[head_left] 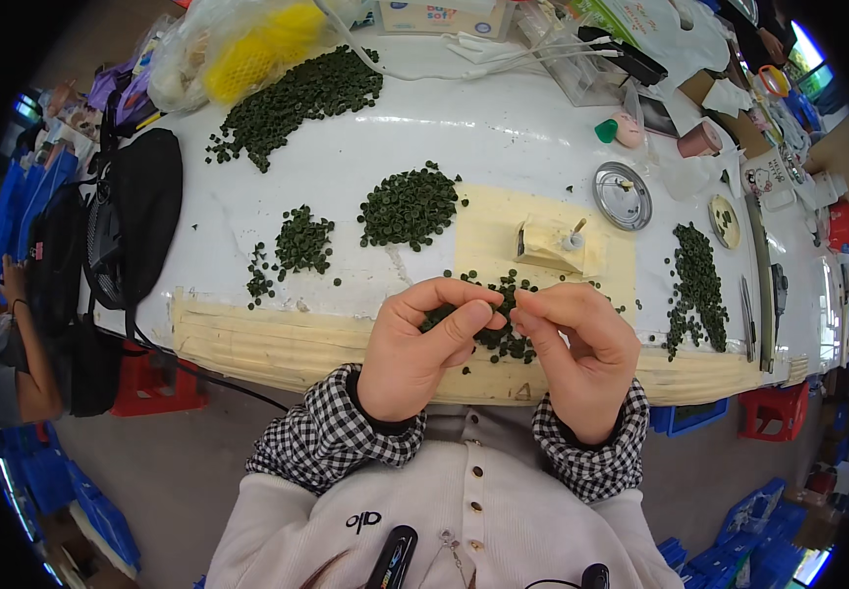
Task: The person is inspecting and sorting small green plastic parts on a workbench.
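My left hand (410, 344) and my right hand (581, 344) meet over the near edge of the table, fingertips almost touching. Each one pinches thumb against forefinger. Whatever lies between the fingertips is too small to make out. Behind and below them spreads a pile of small dark green round pieces (505, 344), partly hidden by the fingers. Just beyond stands a cream-coloured block (548, 245) with a short metal peg (575, 236) upright on it.
More heaps of green pieces lie about: a round heap (409, 206), a large far heap (297, 103) and a right-hand heap (696, 290). A round metal lid (623, 195) rests farther back. Tweezers (746, 316) lie at right; a black bag (144, 211) hangs over the left edge.
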The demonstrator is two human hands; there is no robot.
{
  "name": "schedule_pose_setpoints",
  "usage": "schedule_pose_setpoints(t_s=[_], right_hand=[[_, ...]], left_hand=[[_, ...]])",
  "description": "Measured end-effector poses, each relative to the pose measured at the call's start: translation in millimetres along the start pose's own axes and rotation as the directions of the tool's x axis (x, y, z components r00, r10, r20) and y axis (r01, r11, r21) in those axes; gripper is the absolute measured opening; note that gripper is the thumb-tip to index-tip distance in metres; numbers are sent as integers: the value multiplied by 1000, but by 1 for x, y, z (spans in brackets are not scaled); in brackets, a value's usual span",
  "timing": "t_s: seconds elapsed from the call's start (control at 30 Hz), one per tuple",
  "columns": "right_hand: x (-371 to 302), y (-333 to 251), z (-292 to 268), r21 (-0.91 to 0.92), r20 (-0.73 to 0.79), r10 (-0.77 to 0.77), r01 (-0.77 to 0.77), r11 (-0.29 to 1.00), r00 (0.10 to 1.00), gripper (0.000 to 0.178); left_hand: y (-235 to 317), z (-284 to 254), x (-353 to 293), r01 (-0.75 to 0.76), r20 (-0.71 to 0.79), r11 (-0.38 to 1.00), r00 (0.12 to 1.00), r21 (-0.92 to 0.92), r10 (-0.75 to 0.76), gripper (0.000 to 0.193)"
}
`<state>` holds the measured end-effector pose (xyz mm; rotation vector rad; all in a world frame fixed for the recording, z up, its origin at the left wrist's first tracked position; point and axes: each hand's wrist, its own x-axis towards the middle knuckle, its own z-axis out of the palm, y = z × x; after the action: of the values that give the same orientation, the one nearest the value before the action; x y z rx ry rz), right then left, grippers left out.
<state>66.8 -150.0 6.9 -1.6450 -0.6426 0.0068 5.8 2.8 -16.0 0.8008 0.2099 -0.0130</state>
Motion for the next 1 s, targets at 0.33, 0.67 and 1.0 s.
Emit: schedule_pose_setpoints(t_s=[0.33,0.67,1.0], right_hand=[[-5,-4,-4,138,49,205,-210,968,977,13],[-4,-10,5,-41,21,73,-72,997,997,13],[-5,-12,11,-240,65,-160,171,956,985,20]], left_hand=[[3,1,-2,-46,24,977,999,210,42,15],[3,1,-3,-93,27,960,996,264,88,13],[4,-1,-3,-62,-24,987,998,151,66,12]])
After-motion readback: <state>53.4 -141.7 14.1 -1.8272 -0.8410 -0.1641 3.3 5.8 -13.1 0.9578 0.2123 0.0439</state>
